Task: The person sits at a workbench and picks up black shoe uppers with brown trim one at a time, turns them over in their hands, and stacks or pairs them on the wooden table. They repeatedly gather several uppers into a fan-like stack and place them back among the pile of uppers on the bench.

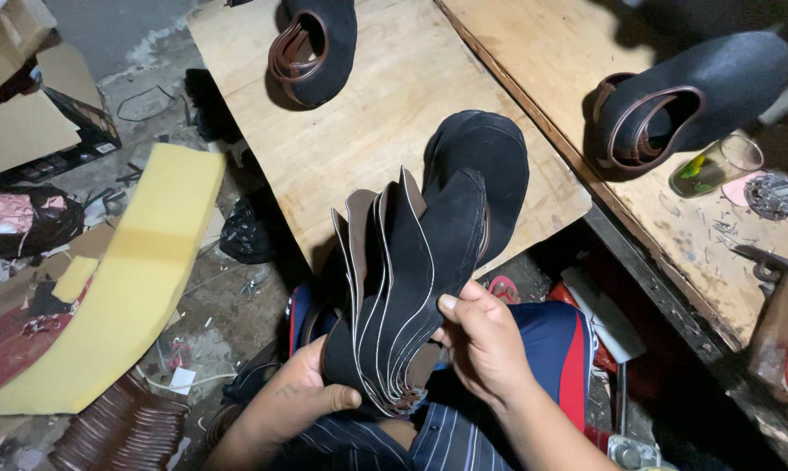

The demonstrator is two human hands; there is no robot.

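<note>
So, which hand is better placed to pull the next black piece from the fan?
Probably the right hand: its thumb already lies on the edge of the front black pieces. The left hand grips the bottom of the fan from below, so it is busy.

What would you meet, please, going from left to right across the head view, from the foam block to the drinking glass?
Yellow foam block → left hand → fanned stack of black insole pieces → right hand → black pile with brown straps → drinking glass.
</note>
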